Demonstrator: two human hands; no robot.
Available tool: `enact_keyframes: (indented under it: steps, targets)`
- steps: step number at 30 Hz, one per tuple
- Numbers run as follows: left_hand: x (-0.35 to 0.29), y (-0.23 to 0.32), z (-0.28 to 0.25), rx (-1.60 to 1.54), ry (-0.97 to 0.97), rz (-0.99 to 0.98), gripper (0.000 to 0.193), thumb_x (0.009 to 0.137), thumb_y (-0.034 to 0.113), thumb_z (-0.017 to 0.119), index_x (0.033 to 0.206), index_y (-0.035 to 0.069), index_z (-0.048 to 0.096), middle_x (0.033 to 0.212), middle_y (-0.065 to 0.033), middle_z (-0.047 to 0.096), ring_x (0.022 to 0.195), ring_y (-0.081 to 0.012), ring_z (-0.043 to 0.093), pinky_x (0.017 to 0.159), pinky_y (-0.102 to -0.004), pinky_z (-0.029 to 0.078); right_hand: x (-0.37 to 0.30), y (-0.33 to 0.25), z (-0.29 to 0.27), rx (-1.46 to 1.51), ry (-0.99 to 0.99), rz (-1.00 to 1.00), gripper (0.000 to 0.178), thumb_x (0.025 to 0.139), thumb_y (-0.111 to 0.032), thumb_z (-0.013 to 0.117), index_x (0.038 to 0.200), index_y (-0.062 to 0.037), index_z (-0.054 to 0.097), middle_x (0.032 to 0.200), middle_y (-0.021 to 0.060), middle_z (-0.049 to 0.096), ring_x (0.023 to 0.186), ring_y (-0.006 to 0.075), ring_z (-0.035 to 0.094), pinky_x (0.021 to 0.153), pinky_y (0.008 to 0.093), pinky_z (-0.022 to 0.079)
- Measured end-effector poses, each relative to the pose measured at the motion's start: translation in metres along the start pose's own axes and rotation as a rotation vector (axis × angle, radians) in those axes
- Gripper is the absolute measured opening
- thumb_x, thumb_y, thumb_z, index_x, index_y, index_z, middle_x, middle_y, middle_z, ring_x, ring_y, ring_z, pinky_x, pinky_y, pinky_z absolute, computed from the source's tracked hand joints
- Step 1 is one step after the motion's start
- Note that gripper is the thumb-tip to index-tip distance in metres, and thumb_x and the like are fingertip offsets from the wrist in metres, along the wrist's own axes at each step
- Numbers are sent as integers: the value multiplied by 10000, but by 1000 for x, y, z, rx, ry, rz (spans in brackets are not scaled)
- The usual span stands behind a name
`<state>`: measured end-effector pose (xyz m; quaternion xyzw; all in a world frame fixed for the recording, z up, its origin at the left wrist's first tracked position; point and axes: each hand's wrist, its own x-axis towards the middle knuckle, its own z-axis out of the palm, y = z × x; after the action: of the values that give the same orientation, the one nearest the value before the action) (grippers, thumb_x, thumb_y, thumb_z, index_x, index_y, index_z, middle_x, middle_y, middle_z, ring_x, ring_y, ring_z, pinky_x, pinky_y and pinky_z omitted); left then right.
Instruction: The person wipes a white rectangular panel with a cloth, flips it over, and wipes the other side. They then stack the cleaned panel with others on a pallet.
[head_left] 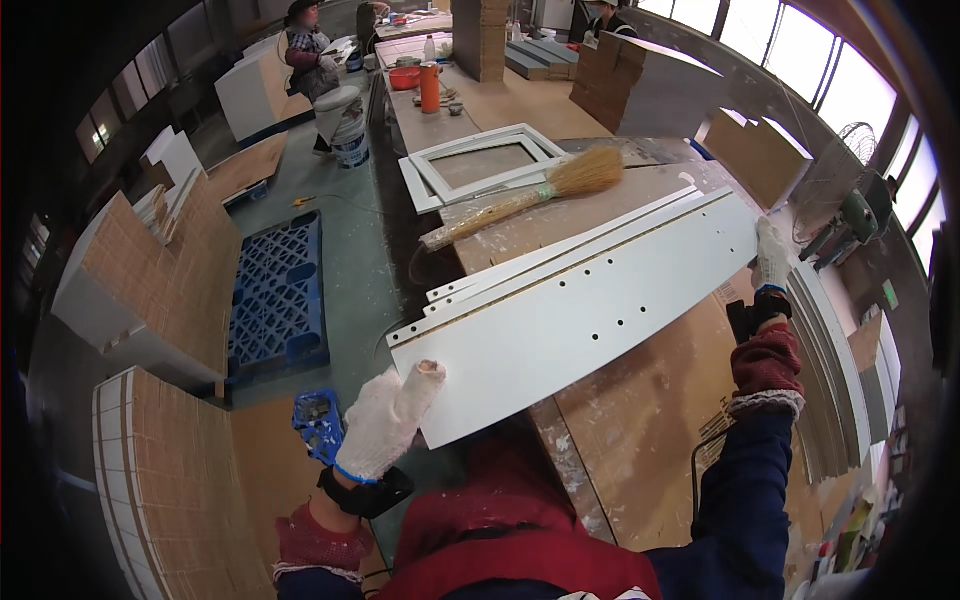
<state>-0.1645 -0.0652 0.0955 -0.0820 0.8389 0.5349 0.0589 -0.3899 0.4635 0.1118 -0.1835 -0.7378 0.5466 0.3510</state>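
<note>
My left hand (385, 420) and right hand (771, 255) each grip an end of the long white panel (585, 315), near stacked brown cardboard boxes (640, 85).

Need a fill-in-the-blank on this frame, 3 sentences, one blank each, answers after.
1. Both gloved hands hold a long ____ panel by its ends: left hand, right hand.
2. On the workbench beyond the panel lies a straw ____.
3. On the floor to the left lies a ____ plastic pallet.

Answers: white; broom; blue
</note>
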Motion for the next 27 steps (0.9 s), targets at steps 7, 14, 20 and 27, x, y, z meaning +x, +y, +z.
enact_keyframes:
  steps: [7,14,20,27]
  targets:
    - [26,24,15,204,-29,39,745,885,676,391,1104,-10,580,838,-196,663,792,-374,641,719,-390,474,31,8,7,-282,-183,-3,391,926,-413,501,1010,-45,603,671,29,555,479,116,483,380,271,352]
    - [38,57,28,604,109,-445,457,884,425,478,1000,4,613,816,-109,651,792,-189,607,711,-362,469,39,15,5,-859,-482,-176,535,930,-503,429,1116,-24,582,974,204,651,948,349,619,810,417,467]
    - [15,29,6,451,-58,-93,323,897,167,646,1161,-10,589,1031,-119,633,956,-182,604,828,-325,491,59,-16,4,-1043,-719,-45,597,952,-540,357,982,-11,631,864,204,640,839,356,619,772,425,462]
    - [29,55,12,154,-72,-361,330,944,228,579,1167,-15,588,1090,-134,633,1029,-203,588,915,-344,459,75,-9,3,-933,-755,-124,545,956,-510,385,1065,-33,624,838,166,630,737,326,612,718,404,476]
